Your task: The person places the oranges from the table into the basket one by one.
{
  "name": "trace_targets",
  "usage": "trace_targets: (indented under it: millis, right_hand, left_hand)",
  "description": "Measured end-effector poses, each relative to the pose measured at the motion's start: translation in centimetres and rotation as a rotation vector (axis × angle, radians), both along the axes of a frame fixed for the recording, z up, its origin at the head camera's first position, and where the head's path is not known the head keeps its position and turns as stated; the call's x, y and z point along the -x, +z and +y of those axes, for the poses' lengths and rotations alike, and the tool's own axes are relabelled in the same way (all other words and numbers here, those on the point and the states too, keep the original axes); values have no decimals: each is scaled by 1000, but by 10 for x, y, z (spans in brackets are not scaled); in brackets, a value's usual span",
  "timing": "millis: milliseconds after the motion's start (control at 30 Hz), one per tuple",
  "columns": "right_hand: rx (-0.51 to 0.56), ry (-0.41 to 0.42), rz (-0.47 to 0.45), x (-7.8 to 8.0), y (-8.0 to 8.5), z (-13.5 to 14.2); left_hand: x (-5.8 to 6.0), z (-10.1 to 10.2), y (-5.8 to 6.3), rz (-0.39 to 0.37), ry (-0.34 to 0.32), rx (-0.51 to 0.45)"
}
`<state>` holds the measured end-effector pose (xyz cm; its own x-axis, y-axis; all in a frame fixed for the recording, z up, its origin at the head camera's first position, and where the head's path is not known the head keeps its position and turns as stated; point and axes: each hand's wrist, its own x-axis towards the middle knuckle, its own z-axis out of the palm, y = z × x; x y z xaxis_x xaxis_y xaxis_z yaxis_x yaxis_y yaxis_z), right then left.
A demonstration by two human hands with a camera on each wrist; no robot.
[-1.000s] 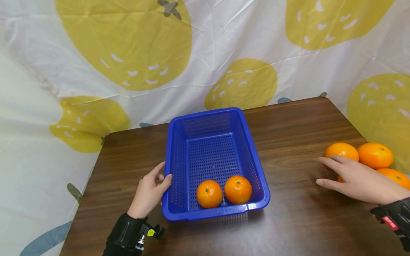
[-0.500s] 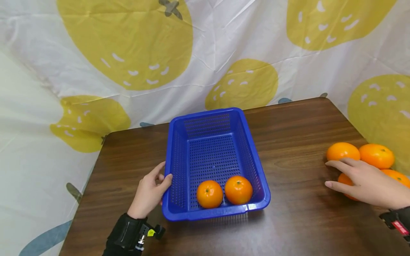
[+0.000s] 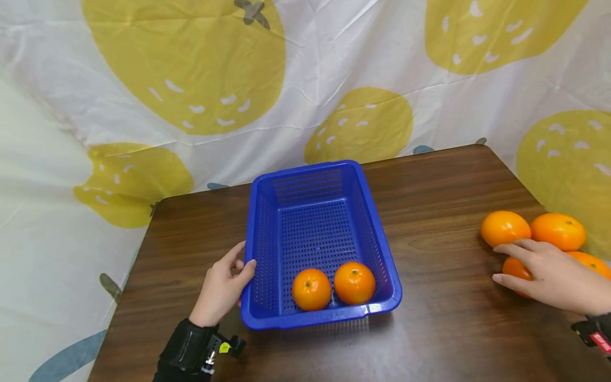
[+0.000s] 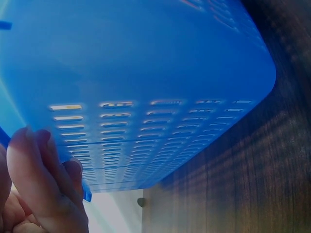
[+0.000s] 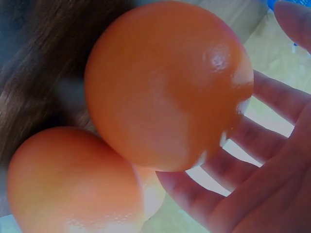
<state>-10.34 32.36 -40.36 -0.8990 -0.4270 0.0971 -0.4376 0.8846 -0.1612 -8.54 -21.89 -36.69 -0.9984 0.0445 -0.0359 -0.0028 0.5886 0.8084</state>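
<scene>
A blue plastic basket (image 3: 317, 233) with perforated walls sits mid-table, with two oranges, one left (image 3: 311, 289) and one right (image 3: 355, 283), inside at its near end. My left hand (image 3: 222, 284) grips the basket's left rim, thumb on top and fingers beneath; the left wrist view shows those fingers (image 4: 43, 179) under the rim. At the table's right my right hand (image 3: 556, 273) reaches over an orange (image 3: 516, 273), partly hidden below it. In the right wrist view its spread fingers lie along one side of that orange (image 5: 167, 87), and the thumb stands apart from it.
Around the right hand lie more oranges: one at the left (image 3: 506, 228), one behind (image 3: 558, 232) and one partly covered by the hand (image 3: 592, 263). The brown wooden table (image 3: 444, 223) meets a fruit-print cloth (image 3: 286, 106) at its back and sides.
My right hand has moved right and slightly down over the near orange, uncovering more of the orange at the left. The left hand and basket have stayed put.
</scene>
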Motion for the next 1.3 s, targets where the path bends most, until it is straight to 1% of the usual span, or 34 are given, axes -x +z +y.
trace_targets:
  millis: [167,267,367,567,633,833,1067,1200,1300]
  right_hand:
    - [-10,16,34,0,-4,2]
    - [-28,10,16,0,-6,5]
    - [-33,13,18,-1,-8,6]
    - [-11,85,102,-2,-14,9]
    - [-5,97,120,-3,-15,10]
    - [-9,90,96,-4,-17,10]
    - [3,102,125,-4,-18,9]
    - [17,73,102,-5,-18,10]
    - [21,31,62,-6,-18,11]
  left_hand:
    - [0,0,-1,-4,3,0]
    - [0,0,-1,-2,5,-2]
    - [0,0,-2,2,7,-7]
    - [1,-1,-3,-6,7,-6]
    - [1,-1,-2,-8,6,-7]
    - [0,0,-2,-8,3,-12]
    - [0,0,-2,2,8,-10]
    - [0,0,-2,0,9,-13]
    - [0,0,-2,-2,5,-16]
